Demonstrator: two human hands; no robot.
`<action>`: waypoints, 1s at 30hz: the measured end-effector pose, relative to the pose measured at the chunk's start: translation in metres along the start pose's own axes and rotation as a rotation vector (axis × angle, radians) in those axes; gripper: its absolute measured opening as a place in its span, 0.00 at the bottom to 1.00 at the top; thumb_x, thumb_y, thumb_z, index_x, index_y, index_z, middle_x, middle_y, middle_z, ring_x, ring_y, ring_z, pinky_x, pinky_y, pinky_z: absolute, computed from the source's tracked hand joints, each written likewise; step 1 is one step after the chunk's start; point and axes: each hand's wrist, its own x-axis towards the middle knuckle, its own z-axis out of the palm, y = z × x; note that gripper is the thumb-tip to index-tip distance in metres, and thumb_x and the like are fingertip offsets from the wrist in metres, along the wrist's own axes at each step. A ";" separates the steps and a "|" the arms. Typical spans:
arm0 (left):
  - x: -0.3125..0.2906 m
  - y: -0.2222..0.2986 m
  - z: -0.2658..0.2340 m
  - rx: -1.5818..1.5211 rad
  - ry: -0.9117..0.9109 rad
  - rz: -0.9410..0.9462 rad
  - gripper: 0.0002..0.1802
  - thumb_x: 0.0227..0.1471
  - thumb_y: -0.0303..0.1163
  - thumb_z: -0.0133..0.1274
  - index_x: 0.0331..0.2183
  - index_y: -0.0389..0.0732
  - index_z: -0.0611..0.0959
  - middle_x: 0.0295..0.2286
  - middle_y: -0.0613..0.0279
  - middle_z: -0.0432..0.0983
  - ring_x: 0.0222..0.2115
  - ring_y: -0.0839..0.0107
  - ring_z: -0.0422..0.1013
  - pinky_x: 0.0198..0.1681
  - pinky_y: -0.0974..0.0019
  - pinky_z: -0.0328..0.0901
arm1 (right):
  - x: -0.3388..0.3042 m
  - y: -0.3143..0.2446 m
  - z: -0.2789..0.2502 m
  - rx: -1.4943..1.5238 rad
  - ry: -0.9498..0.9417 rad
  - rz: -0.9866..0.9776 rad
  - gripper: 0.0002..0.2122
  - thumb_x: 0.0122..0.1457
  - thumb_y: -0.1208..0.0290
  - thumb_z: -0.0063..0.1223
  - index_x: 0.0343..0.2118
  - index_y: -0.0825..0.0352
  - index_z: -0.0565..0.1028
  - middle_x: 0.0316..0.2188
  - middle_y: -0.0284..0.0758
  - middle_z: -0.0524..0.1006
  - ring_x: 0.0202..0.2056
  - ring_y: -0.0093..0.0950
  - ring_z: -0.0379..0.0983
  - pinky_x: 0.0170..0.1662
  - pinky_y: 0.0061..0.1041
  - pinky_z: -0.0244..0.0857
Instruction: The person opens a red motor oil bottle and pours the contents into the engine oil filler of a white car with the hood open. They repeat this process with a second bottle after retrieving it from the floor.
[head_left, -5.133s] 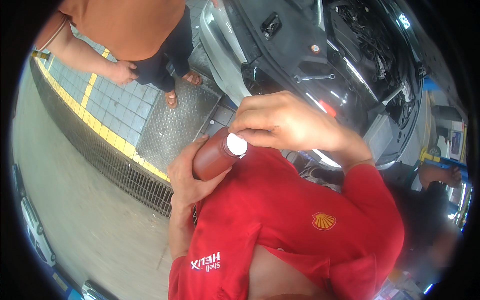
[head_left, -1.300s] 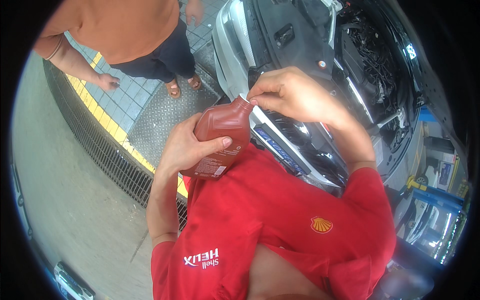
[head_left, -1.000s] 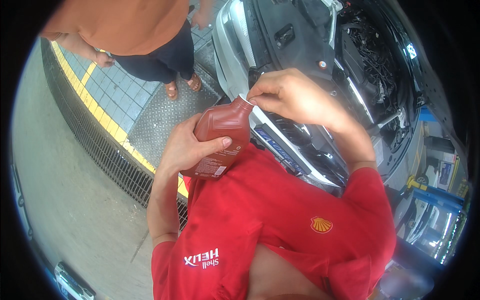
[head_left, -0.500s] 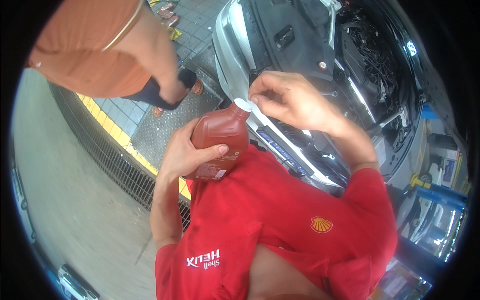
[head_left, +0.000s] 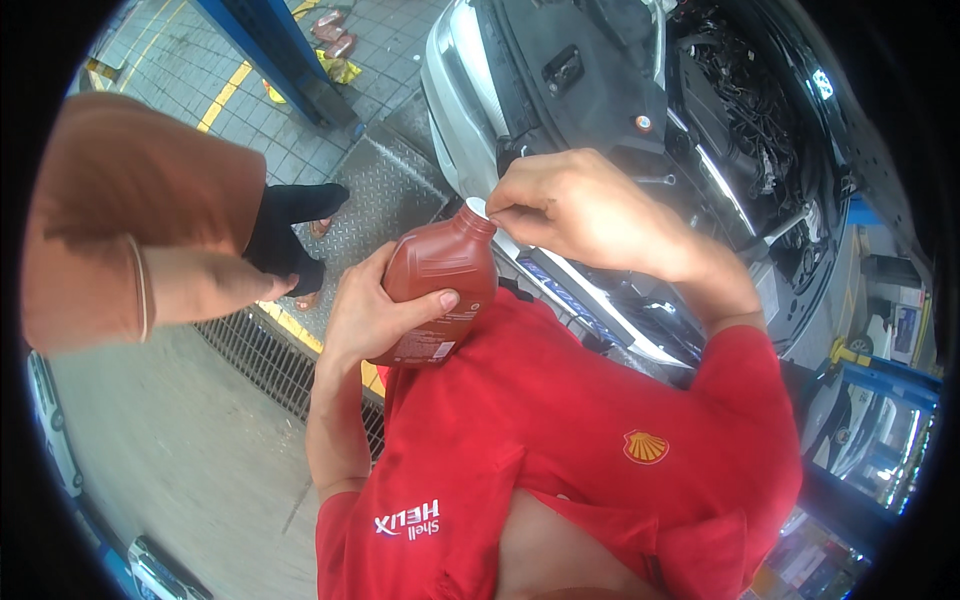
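- Head view, centre of the frame: the brown bottle (head_left: pixel 440 280) leans with its neck toward the upper right, its mouth covered by a white seal (head_left: pixel 477 206).
- Left of centre: the left hand (head_left: pixel 372 312) is wrapped firmly around the bottle, thumb across the front.
- Above and right of centre: the right hand (head_left: pixel 585 205) is mostly curled, thumb and fingertips drawn close at the seal's edge; whether they meet or have caught it cannot be told.
- A sudden pull on the seal could jerk the tilted bottle and, if it holds liquid, splash the red shirt (head_left: pixel 590 420) just below.
- Slick fingers could slip off the rim, or the seal could tear and leave a scrap in the neck.
- Upper left: the bystander in orange (head_left: pixel 150 190) stands near; a bump to the left arm could loosen its hold.
- Upper right: the open engine bay (head_left: pixel 730 120) could catch a dropped seal flung that way.
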 end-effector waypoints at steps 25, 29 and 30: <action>-0.009 -0.006 -0.004 -0.005 -0.010 0.142 0.45 0.38 0.52 0.80 0.52 0.32 0.85 0.41 0.46 0.89 0.42 0.56 0.87 0.49 0.56 0.77 | -0.005 -0.009 -0.002 0.227 -0.087 0.089 0.06 0.64 0.74 0.61 0.41 0.69 0.78 0.32 0.37 0.81 0.30 0.33 0.81 0.35 0.33 0.75; -0.013 -0.011 -0.010 0.013 -0.041 0.229 0.46 0.37 0.51 0.81 0.52 0.32 0.85 0.40 0.47 0.89 0.42 0.55 0.87 0.49 0.56 0.77 | -0.004 -0.006 -0.005 0.749 -0.252 0.396 0.09 0.71 0.68 0.57 0.44 0.70 0.78 0.32 0.29 0.80 0.32 0.18 0.79 0.37 0.24 0.76; -0.014 -0.013 -0.010 0.013 -0.043 0.236 0.46 0.37 0.51 0.81 0.52 0.32 0.84 0.40 0.48 0.89 0.42 0.55 0.87 0.48 0.55 0.77 | -0.003 -0.004 -0.002 0.825 -0.245 0.389 0.09 0.71 0.69 0.56 0.43 0.70 0.78 0.30 0.29 0.80 0.31 0.18 0.78 0.36 0.24 0.77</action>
